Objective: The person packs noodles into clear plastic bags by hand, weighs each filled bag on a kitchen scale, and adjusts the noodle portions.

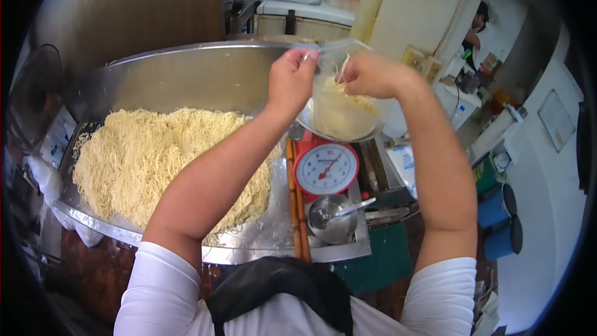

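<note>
My left hand [291, 84] pinches the upper left edge of a clear plastic bag [333, 115] and holds it up. Noodles lie inside the bag, which rests on the metal pan [364, 137] of a red dial scale [326, 168]. At the bag's mouth, my right hand [373, 74] is closed on some thin yellow noodles [343, 68], a few strands sticking up by the fingers. A large heap of the same noodles [168, 155] spreads over the steel tray to the left, partly behind my left forearm.
Two bamboo sticks [297, 211] lie between the noodles and the scale. A metal bowl [333, 227] with a spoon [357, 206] sits in front of the scale. Blue bins [500, 236] stand at right. Another person [476, 31] is at the far right, and one more at the back.
</note>
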`<state>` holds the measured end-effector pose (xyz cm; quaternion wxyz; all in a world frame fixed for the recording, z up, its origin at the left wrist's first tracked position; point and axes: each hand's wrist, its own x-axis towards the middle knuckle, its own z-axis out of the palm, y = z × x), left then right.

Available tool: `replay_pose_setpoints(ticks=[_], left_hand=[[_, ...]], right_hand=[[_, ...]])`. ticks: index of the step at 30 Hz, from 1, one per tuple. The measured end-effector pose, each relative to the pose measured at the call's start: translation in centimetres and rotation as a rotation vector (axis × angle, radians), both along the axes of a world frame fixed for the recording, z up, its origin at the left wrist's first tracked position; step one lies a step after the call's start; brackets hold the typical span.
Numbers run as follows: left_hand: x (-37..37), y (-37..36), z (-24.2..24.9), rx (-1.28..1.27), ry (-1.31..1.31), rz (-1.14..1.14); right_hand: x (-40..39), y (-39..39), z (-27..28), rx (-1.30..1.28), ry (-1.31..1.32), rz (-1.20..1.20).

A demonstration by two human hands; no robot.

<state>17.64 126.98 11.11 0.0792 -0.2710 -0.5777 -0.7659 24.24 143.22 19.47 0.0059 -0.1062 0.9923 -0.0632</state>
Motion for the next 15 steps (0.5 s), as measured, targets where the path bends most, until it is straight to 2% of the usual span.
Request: replay_pose_setpoints(ticks=[5, 12, 15], left_hand=[[1.1, -0.7, 0.9, 0.015, -0.044, -0.102], [1.7, -2.0, 0.5, -0.122, -0.043, -0.152], [2.0, -3.5, 0.4, -0.166, -0.095, -0.196]], right_hand=[[4.3, -4.9, 4.1, -0.047, -0.171, -0.388], [4.6, -3.7, 2.3, -0.180, 0.222, -0.334], [4.5, -3.9, 2.6, -0.038, 0.359, -0.293]])
